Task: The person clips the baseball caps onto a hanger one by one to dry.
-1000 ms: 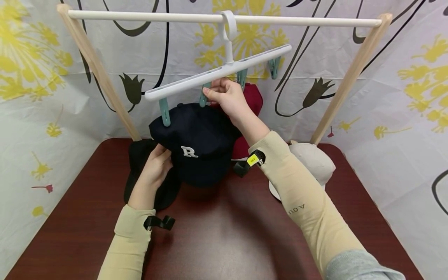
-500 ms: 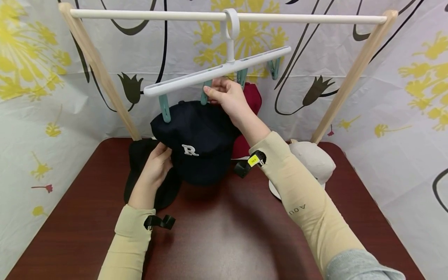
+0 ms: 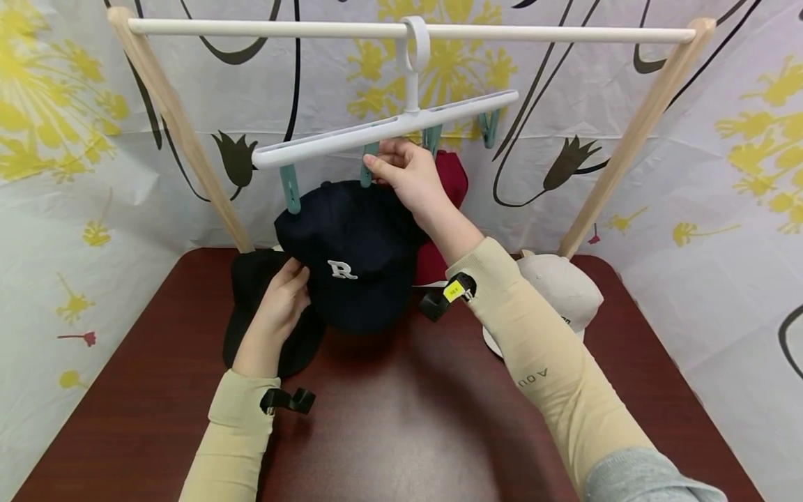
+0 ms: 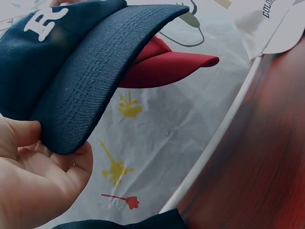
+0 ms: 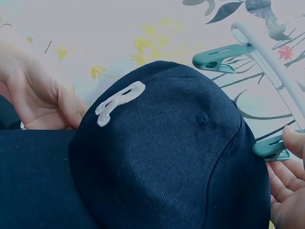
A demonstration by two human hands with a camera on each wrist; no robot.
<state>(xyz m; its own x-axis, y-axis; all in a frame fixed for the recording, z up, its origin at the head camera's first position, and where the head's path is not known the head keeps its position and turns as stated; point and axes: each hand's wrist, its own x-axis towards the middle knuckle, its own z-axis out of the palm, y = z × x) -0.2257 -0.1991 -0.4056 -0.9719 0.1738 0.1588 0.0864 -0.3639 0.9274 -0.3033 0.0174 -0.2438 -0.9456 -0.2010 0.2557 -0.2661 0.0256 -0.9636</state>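
A navy baseball cap (image 3: 364, 258) with a white letter R hangs below the white hanger (image 3: 351, 136), front toward me. My left hand (image 3: 282, 300) holds it at the left; the left wrist view shows the thumb over the brim (image 4: 90, 90) and fingers beneath. At the cap's top edge, my right hand (image 3: 410, 178) pinches a green clip (image 3: 369, 165), with the clip's tip at the fabric in the right wrist view. The leftmost green clip (image 3: 291, 189) overlaps the cap's left edge in the head view, but stands off the fabric in the right wrist view (image 5: 221, 57).
A red cap (image 3: 450, 183) hangs behind the navy one. A black cap (image 3: 251, 300) lies left on the brown table (image 3: 389, 411), a beige cap (image 3: 558, 289) right. The hanger hooks over a white rail (image 3: 552, 33) between wooden posts (image 3: 633, 139). Another clip (image 3: 488, 129) hangs at right.
The hanger has tilted slightly toward level, its left end rising and right end dropping. The leftmost clip has shifted up and left toward the cap's edge. Both hands keep their holds.
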